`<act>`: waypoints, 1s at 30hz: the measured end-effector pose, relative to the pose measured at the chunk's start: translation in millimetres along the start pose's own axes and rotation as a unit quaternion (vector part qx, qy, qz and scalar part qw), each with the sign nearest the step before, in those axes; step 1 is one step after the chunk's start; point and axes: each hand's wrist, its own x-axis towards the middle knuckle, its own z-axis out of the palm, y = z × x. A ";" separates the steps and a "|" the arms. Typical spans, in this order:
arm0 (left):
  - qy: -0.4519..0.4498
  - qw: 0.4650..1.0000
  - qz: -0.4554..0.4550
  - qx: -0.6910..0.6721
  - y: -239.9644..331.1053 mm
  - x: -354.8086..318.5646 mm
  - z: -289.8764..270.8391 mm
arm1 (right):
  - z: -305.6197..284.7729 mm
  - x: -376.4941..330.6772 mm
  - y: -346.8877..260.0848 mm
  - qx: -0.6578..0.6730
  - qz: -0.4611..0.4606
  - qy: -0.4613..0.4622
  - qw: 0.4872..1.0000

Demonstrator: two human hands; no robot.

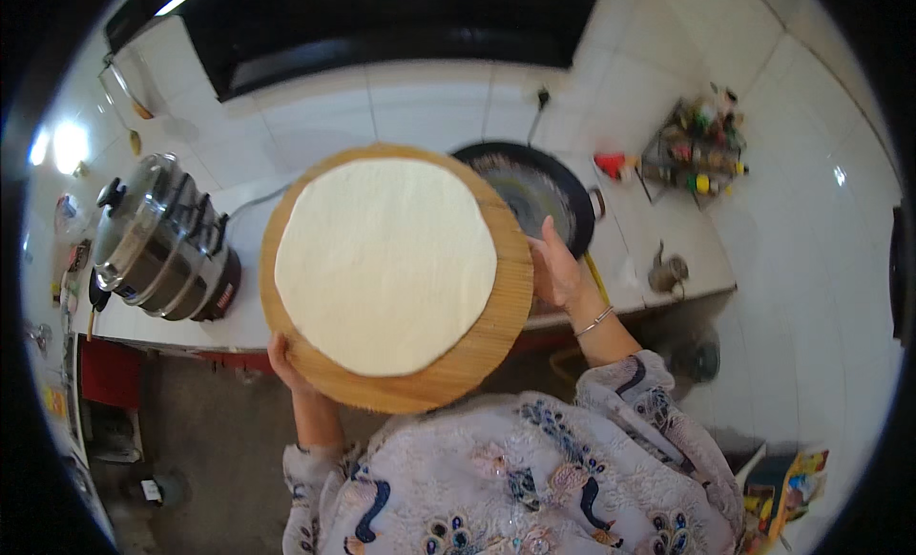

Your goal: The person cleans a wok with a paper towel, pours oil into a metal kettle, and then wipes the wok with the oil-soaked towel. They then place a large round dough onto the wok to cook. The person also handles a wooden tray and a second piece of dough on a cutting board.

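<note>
Over the counter (658, 232), I carry the board (477, 350), dough (386, 264) flat on top. Left hand (284, 359) and right hand (555, 269) clasp its rim. Next probably needs a steady tilt toward the pan (549, 188).

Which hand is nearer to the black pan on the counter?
Right. The right hand holds the round wooden board at its edge beside the black pan. The left hand holds the board's near-left edge, farther away.

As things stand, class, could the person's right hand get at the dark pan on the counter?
Probably not right away. The right hand grips the edge of the round wooden board carrying the flat dough. The pan lies just beyond it with nothing between, but the hand is occupied.
</note>
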 end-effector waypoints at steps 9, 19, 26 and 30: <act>-0.116 0.929 -0.347 -0.055 -153.7 -6.3 58.2 | -103.0 -187.6 32.1 0.135 -0.196 0.148 0.960; -0.057 0.910 -0.410 -0.031 -229.8 -48.8 140.3 | -135.9 -268.4 15.6 0.038 -0.244 0.282 0.927; -0.048 0.923 -0.373 0.078 -218.6 -37.4 142.5 | -148.7 -261.0 21.3 0.084 -0.247 0.212 0.942; -0.062 0.934 -0.351 0.026 -217.2 -21.0 148.0 | -134.0 -258.1 13.9 0.050 -0.239 0.229 0.943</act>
